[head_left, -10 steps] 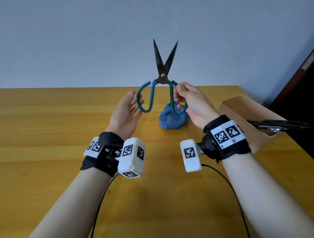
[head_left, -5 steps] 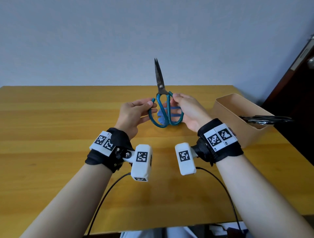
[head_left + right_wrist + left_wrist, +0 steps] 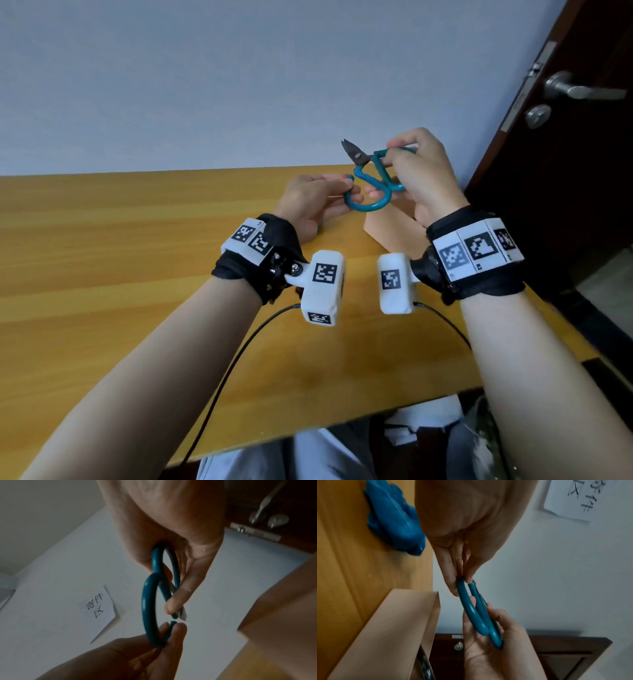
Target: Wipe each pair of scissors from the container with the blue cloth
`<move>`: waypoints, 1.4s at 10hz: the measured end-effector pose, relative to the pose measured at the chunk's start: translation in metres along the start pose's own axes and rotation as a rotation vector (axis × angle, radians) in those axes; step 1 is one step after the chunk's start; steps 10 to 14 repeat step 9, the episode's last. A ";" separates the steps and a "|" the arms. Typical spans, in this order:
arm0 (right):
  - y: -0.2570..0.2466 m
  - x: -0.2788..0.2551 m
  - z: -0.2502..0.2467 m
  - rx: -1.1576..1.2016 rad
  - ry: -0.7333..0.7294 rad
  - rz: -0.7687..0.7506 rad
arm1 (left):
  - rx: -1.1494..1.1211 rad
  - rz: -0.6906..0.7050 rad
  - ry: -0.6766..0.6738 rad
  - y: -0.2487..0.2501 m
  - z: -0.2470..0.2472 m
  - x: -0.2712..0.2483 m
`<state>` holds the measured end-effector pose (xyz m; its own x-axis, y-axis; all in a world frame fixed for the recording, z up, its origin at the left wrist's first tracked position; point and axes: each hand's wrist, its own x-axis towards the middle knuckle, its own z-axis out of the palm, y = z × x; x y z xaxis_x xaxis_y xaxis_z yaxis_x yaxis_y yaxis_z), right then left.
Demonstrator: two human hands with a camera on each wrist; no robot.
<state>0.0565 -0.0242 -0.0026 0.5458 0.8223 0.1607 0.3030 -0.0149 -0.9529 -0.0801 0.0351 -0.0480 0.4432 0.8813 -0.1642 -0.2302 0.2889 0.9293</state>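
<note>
Scissors (image 3: 368,202) with teal loop handles and short dark blades are held in the air by both hands, blades closed and pointing up and left. My left hand (image 3: 329,195) pinches the end of the lower loop (image 3: 462,582) between thumb and fingers. The other loop (image 3: 175,566) is gripped by my right hand (image 3: 418,164), thumb pressed on its stem. Just below and behind the scissors stands the beige container (image 3: 387,226). The blue cloth (image 3: 393,520) lies crumpled on the table to the container's left, hidden behind my left hand in the head view.
Dark scissors (image 3: 424,666) lie inside the container (image 3: 393,628). A dark door with a metal handle (image 3: 579,90) stands close on the right, past the wooden table's (image 3: 102,274) right edge. A paper note (image 3: 97,609) hangs on the wall. Cables trail from both wrists.
The open blades closed as my left hand took the free loop. Both hands then carried the scissors right, over the container, tipping them from upright to pointing left.
</note>
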 end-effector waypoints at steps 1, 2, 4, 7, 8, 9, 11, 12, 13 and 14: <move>-0.003 0.004 -0.035 -0.012 0.072 0.009 | 0.049 -0.032 -0.054 -0.001 0.035 0.002; 0.000 0.007 -0.065 -0.003 0.122 0.027 | 0.078 -0.067 -0.102 -0.003 0.066 0.000; 0.018 0.010 -0.094 -0.042 0.204 0.087 | 0.137 -0.129 -0.140 -0.016 0.098 -0.004; 0.047 0.021 -0.080 -0.586 0.040 0.068 | 0.288 -0.155 -0.115 -0.021 0.082 -0.009; 0.049 0.013 -0.074 -0.902 -0.041 0.083 | 0.289 -0.129 -0.082 -0.016 0.063 -0.008; 0.034 -0.003 -0.063 -1.091 -0.060 0.021 | 0.243 -0.079 -0.008 -0.005 0.036 -0.012; 0.034 -0.003 -0.063 -1.091 -0.060 0.021 | 0.243 -0.079 -0.008 -0.005 0.036 -0.012; 0.034 -0.003 -0.063 -1.091 -0.060 0.021 | 0.243 -0.079 -0.008 -0.005 0.036 -0.012; 0.034 -0.003 -0.063 -1.091 -0.060 0.021 | 0.243 -0.079 -0.008 -0.005 0.036 -0.012; 0.034 -0.003 -0.063 -1.091 -0.060 0.021 | 0.243 -0.079 -0.008 -0.005 0.036 -0.012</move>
